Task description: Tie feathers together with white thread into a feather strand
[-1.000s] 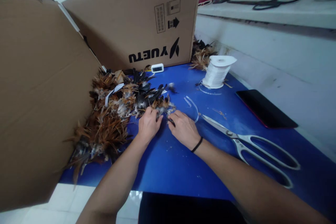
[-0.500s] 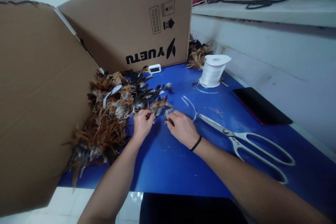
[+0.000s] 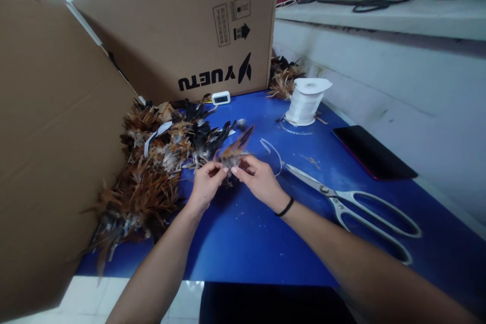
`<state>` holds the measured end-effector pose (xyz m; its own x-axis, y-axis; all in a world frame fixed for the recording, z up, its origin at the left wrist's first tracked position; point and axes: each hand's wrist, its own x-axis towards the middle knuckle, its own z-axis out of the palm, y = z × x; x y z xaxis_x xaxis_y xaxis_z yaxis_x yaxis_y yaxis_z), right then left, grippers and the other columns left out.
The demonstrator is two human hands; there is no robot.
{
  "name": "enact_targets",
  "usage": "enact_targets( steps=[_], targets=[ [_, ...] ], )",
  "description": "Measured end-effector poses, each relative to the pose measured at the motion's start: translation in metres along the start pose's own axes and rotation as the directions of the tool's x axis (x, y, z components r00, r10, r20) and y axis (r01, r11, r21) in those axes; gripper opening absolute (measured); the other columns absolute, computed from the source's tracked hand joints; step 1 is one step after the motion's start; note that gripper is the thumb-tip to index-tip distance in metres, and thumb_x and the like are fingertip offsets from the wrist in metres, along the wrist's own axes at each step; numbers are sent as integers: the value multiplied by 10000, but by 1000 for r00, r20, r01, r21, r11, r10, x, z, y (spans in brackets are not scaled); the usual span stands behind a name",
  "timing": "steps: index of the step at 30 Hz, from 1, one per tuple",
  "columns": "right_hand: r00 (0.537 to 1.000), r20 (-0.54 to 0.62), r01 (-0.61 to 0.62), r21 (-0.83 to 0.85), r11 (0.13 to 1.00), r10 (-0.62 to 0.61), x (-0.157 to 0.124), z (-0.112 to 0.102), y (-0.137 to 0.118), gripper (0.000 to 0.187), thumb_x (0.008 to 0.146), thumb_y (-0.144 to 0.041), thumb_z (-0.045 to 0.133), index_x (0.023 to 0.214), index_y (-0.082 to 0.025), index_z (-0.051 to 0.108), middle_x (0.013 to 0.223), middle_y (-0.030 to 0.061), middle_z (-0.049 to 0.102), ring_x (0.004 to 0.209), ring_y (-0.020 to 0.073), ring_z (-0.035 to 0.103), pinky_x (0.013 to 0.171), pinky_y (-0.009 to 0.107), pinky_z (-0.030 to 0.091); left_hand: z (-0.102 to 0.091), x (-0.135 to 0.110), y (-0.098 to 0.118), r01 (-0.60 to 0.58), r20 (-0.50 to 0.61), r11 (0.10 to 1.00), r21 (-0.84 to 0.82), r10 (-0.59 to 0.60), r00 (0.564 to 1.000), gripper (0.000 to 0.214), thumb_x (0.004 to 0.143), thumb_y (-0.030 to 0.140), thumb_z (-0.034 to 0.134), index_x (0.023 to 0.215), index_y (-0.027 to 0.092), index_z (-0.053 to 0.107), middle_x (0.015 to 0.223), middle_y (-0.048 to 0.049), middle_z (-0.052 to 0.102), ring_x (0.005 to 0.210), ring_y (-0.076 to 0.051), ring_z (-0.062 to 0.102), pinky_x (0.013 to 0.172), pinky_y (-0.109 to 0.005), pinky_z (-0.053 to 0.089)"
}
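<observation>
Between my two hands is a small bunch of brown and grey feathers (image 3: 234, 154), its tips pointing up and away from me. My left hand (image 3: 207, 182) pinches the base of the bunch from the left. From the right, my right hand (image 3: 261, 179), with a black band at the wrist, pinches the same base between thumb and fingers. Just left of my left hand lies a large pile of brown, black and grey feathers (image 3: 152, 162) with a white strip on it. A thin clear strip (image 3: 279, 154) curves on the table beyond my right hand.
Large scissors (image 3: 330, 192) lie right of my right hand on the blue table (image 3: 243, 243). Behind them are a spool of white ribbon (image 3: 307, 104) and a dark tablet or phone (image 3: 374, 152). Cardboard (image 3: 170, 25) walls the back and left. A small white digital device (image 3: 220, 98) stands there.
My hands have come closer together, and the right hand now grips the feather bunch along with the left. The bunch stands more upright. The view has shifted slightly.
</observation>
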<state>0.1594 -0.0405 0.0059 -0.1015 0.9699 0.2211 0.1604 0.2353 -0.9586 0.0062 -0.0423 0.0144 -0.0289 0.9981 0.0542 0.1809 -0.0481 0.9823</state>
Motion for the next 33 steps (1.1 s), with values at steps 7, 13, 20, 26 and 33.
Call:
enact_targets(
  steps=[7, 13, 20, 26, 33],
  targets=[
    [998, -10, -64, 15, 998, 64, 1, -3, 2, 253, 793, -334, 528, 595, -177, 522, 504, -34, 508, 463, 83, 439, 482, 216, 352, 3, -2, 0, 61, 56, 998, -18, -60, 997, 264, 686, 394, 677, 679, 152, 571, 439, 68, 432, 392, -38, 325, 395, -167, 226],
    [973, -38, -217, 203, 955, 229, 4, -5, 1, 194, 738, -337, 575, 654, -163, 577, 488, -28, 525, 429, 77, 432, 411, 198, 321, -1, 5, -5, 94, -37, 992, -85, -97, 995, 260, 647, 367, 699, 670, 150, 559, 437, 77, 413, 373, -34, 327, 374, -162, 204],
    [939, -39, -304, 374, 876, 342, 7, -9, -6, 169, 677, -302, 623, 676, -179, 507, 656, 12, 643, 460, 77, 507, 367, 173, 308, -3, 11, -10, 89, -121, 987, -134, -105, 987, 276, 617, 362, 718, 680, 152, 550, 450, 77, 422, 365, -37, 348, 345, -154, 189],
    [938, -67, -298, 342, 891, 339, 7, -10, -4, 164, 686, -280, 623, 625, -174, 513, 536, -18, 581, 427, 68, 471, 361, 174, 310, -4, 9, -8, -36, -189, 995, -88, 19, 982, 277, 616, 349, 733, 656, 155, 539, 432, 72, 437, 384, -45, 369, 362, -159, 244],
    [946, -20, -297, 340, 892, 323, 6, -9, 1, 120, 669, -229, 626, 656, -164, 526, 637, 11, 624, 475, 81, 532, 344, 161, 327, -5, 5, 1, -131, -285, 989, -70, 106, 953, 258, 654, 338, 719, 675, 163, 531, 457, 72, 475, 393, -47, 410, 368, -152, 277]
  ],
)
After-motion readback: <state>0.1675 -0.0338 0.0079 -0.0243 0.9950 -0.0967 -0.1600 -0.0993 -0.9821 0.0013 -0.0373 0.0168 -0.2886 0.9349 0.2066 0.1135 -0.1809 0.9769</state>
